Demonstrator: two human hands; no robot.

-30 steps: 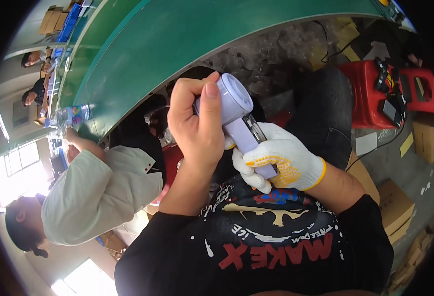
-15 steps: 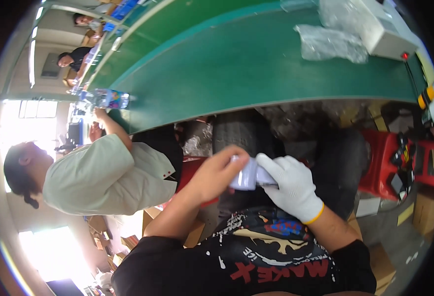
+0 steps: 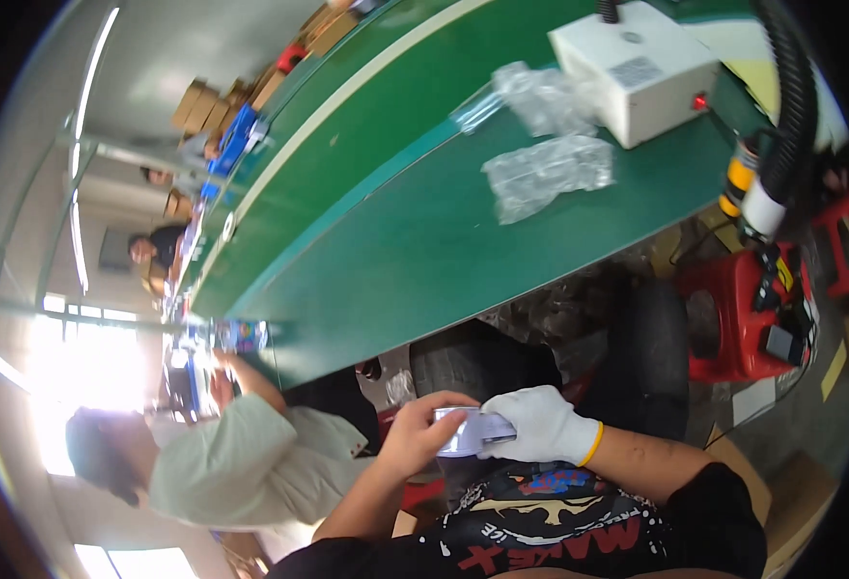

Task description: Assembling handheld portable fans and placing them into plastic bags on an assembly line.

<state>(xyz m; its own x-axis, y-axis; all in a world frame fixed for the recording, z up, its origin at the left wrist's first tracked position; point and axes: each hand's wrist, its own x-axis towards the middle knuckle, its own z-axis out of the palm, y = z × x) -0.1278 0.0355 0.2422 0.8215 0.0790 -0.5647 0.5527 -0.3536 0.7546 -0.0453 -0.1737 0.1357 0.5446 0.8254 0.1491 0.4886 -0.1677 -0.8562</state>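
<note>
In front of my torso, above my lap, both hands hold a shiny pale-lavender plastic piece with a smooth rounded surface [image 3: 460,436]. My bare left hand [image 3: 417,432] is closed round its left end, thumb across the top. My right hand [image 3: 548,427], in a white knit glove with a yellow cuff, grips the right end. A darker part shows by the gloved fingers, too small to make out. The piece is held clear of the green table [image 3: 386,280], on my side of its edge.
On the table lie crumpled clear plastic bags [image 3: 550,176] beside a white box with a red light [image 3: 637,77]. A black hose [image 3: 799,96] and a yellow-black tool [image 3: 738,179] are at right, near a red stool [image 3: 723,333]. A co-worker in pale green [image 3: 241,458] sits at left.
The view has swung, so the table and white box show more fully and my hands appear lower. Both hands still hold the plastic piece, the left with its thumb now over it.
</note>
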